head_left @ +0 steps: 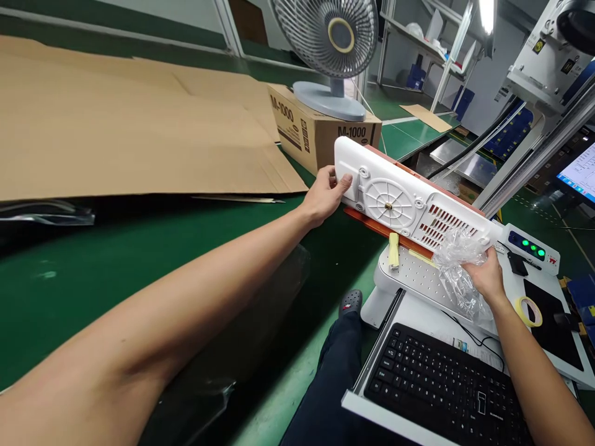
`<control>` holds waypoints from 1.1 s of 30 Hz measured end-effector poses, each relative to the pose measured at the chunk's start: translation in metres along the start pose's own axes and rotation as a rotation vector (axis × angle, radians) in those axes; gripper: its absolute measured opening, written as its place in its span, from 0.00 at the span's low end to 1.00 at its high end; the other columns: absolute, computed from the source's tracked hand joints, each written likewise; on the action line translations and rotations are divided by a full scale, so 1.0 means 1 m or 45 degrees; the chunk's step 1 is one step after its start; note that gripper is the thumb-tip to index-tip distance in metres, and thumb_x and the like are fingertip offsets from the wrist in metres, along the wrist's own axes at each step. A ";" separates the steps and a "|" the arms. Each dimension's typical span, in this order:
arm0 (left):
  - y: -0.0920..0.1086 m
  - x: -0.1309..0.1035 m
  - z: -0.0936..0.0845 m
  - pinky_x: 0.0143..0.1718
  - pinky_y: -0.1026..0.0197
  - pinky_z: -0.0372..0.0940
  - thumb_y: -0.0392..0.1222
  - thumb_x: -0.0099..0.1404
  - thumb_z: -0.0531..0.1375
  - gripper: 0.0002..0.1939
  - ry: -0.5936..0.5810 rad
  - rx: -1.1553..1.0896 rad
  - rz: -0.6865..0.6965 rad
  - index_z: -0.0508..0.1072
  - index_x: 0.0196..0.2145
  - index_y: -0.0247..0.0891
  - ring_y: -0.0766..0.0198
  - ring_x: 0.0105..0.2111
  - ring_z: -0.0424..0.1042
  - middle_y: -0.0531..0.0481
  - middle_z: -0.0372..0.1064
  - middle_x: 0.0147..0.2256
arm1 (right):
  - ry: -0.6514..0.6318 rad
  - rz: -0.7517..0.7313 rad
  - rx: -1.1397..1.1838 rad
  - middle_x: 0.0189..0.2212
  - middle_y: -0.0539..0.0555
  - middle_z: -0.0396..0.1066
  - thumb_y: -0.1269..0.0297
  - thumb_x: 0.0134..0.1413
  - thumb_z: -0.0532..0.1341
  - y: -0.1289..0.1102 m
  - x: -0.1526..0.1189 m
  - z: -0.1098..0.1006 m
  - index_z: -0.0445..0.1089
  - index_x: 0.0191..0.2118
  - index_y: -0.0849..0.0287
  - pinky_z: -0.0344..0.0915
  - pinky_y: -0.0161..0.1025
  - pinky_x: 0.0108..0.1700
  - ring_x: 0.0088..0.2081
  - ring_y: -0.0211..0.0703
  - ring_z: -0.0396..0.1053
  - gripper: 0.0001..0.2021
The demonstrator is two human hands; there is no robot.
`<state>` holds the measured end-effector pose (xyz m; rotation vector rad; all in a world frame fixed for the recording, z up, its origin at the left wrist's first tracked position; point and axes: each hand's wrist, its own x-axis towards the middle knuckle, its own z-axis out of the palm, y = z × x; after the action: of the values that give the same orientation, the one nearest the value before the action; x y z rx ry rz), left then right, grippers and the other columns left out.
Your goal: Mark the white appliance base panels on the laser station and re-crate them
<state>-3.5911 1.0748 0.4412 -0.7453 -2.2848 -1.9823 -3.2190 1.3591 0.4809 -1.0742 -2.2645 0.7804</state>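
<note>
A long white plastic panel [353, 158] with a round ribbed area and a slotted vent is tilted up above the perforated work plate [423, 275]. My left hand [324, 195] grips its left end, thumb on the face and fingers curled behind. At the right end, my right hand [486, 275] is closed on the panel's lower corner, with a crumpled clear plastic bag [458, 263] bunched at its fingers. Orange-brown strips [367, 222] show along the panel's upper and lower edges. A yellow block [394, 251] stands on the plate just below the panel.
A keyboard [441, 378] sits on a pulled-out tray, with a tape roll [528, 311] to its right. Behind are a fan [332, 102] on a cardboard box [320, 139] and a large cardboard sheet [139, 130]. A machine head [548, 62] overhangs at right.
</note>
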 end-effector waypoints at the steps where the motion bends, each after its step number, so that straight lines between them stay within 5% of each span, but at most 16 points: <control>1: -0.002 0.002 0.000 0.59 0.47 0.71 0.74 0.71 0.61 0.44 0.010 0.001 -0.006 0.64 0.68 0.35 0.50 0.54 0.76 0.36 0.76 0.58 | -0.007 0.001 -0.009 0.54 0.60 0.80 0.51 0.42 0.77 0.000 0.001 0.001 0.70 0.58 0.53 0.72 0.51 0.54 0.52 0.63 0.78 0.36; 10: -0.006 0.007 0.005 0.62 0.44 0.70 0.54 0.59 0.77 0.48 0.027 0.115 -0.102 0.64 0.69 0.39 0.46 0.59 0.74 0.37 0.72 0.63 | 0.012 -0.001 -0.193 0.54 0.62 0.80 0.58 0.51 0.73 0.007 0.014 0.012 0.73 0.59 0.57 0.72 0.49 0.54 0.55 0.64 0.77 0.29; 20: 0.001 0.006 0.004 0.55 0.45 0.72 0.61 0.60 0.74 0.42 0.024 0.480 -0.200 0.66 0.64 0.42 0.40 0.55 0.77 0.37 0.76 0.58 | 0.026 0.018 -0.444 0.52 0.64 0.80 0.69 0.59 0.64 0.004 0.014 0.018 0.73 0.58 0.60 0.72 0.47 0.54 0.54 0.64 0.78 0.21; 33: 0.018 0.003 0.013 0.58 0.44 0.69 0.57 0.62 0.74 0.40 0.029 0.442 -0.270 0.65 0.64 0.42 0.36 0.60 0.75 0.30 0.75 0.62 | 0.006 0.056 -0.380 0.53 0.63 0.80 0.70 0.56 0.65 0.003 0.013 0.012 0.75 0.59 0.59 0.72 0.45 0.56 0.53 0.59 0.78 0.23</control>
<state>-3.5832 1.0895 0.4563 -0.4653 -2.6868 -1.5781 -3.2327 1.3676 0.4732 -1.2599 -2.4122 0.4630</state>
